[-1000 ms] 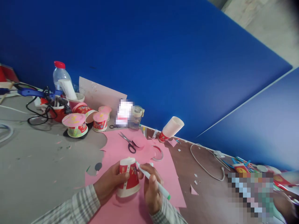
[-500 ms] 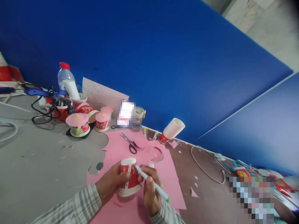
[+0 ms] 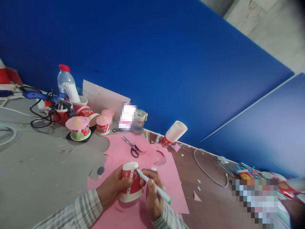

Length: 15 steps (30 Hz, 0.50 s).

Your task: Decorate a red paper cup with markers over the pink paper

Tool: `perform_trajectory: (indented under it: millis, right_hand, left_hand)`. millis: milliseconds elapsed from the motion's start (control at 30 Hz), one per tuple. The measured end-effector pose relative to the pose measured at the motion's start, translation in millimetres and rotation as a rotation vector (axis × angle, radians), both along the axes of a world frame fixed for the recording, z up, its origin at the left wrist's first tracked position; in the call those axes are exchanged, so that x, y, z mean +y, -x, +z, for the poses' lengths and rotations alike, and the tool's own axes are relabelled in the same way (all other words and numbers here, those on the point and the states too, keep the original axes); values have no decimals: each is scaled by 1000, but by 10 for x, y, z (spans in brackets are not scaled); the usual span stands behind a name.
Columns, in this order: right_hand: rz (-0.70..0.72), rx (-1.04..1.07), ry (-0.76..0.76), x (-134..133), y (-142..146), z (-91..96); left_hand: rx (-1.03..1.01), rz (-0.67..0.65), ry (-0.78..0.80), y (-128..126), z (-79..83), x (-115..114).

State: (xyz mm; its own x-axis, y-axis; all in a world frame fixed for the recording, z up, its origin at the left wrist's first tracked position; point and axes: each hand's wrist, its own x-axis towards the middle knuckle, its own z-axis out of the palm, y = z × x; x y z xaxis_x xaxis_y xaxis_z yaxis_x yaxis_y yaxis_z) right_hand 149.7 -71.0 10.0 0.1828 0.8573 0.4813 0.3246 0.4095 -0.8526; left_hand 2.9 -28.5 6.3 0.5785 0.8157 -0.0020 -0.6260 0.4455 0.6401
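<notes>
My left hand [image 3: 114,186] grips a red and white paper cup [image 3: 133,184] from its left side, thumb across the front. The cup is held upside down, its wide rim lowest, over pink paper [image 3: 171,194]. In my right hand [image 3: 153,194] is a white marker [image 3: 157,189] with a green end. Its tip meets the cup near the upper right edge; any mark there is too small to make out. Beyond the hands, black-handled scissors [image 3: 131,147] and a roll of tape [image 3: 161,158] lie on the pink paper.
Several cut cups with pink tops [image 3: 77,124] stand at the back left, near a red-capped bottle [image 3: 66,79]. A leaning stack of paper cups [image 3: 175,133] and a clear jar [image 3: 139,121] stand by the blue partition [image 3: 152,63]. A white cable [image 3: 211,178] lies at right.
The view has shifted very slightly. My hands keep the same hold on the cup and marker, with the marker's tip still at the cup's upper right edge.
</notes>
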Motion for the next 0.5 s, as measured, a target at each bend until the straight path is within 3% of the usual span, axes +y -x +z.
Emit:
perform_trajectory:
  millis: [500]
  right_hand:
    - [32, 17, 26, 6, 20, 57]
  left_hand:
    - [28, 30, 16, 1, -3, -8]
